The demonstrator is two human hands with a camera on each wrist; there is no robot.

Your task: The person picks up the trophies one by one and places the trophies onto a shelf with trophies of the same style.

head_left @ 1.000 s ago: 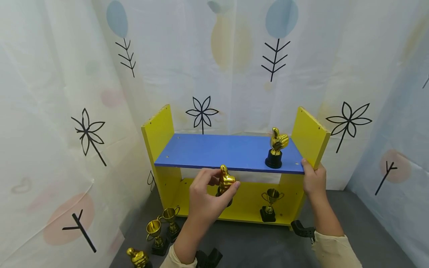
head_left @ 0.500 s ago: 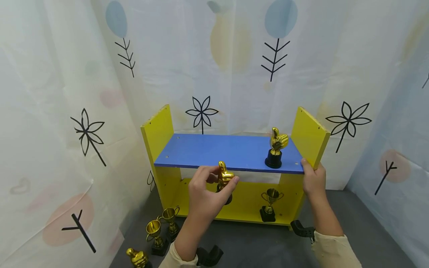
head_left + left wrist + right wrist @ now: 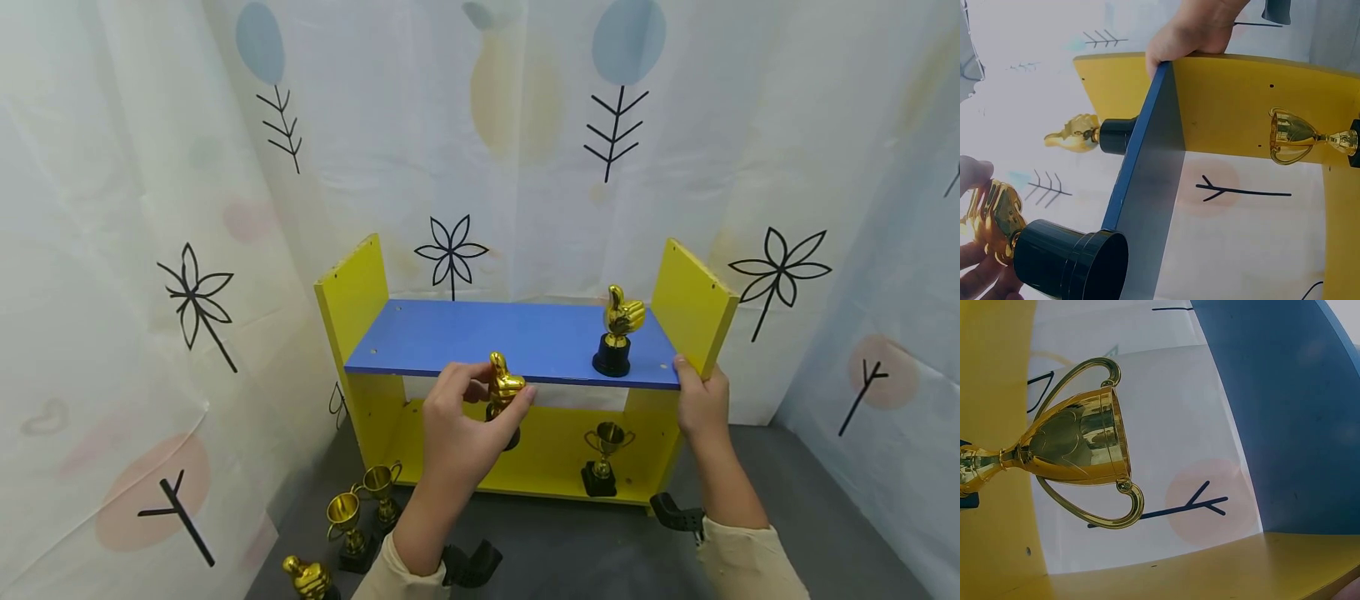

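My left hand (image 3: 459,437) pinches a gold thumbs-up trophy (image 3: 506,383) between thumb and fingers, just in front of the blue board's (image 3: 480,337) front edge. In the left wrist view its black round base (image 3: 1054,257) points towards the lower level, apart from the board. My right hand (image 3: 703,404) grips the shelf unit where the blue board meets the right yellow side panel (image 3: 693,304); its fingers are partly hidden. A second thumbs-up trophy (image 3: 613,354) stands upright at the board's right. Below it, a gold cup trophy (image 3: 602,471) stands on the yellow bottom board (image 3: 540,475).
Two gold cup trophies, one nearer (image 3: 347,525) and one farther (image 3: 382,492), stand on the dark grey floor (image 3: 570,550) left of the unit. Another thumbs-up trophy (image 3: 309,577) is at the lower frame edge. Patterned white cloth (image 3: 525,208) hangs behind and beside the unit.
The left hand has raised the thumbs-up trophy slightly, bringing its top up over the blue board's front edge in the head view. The right hand has kept its place.
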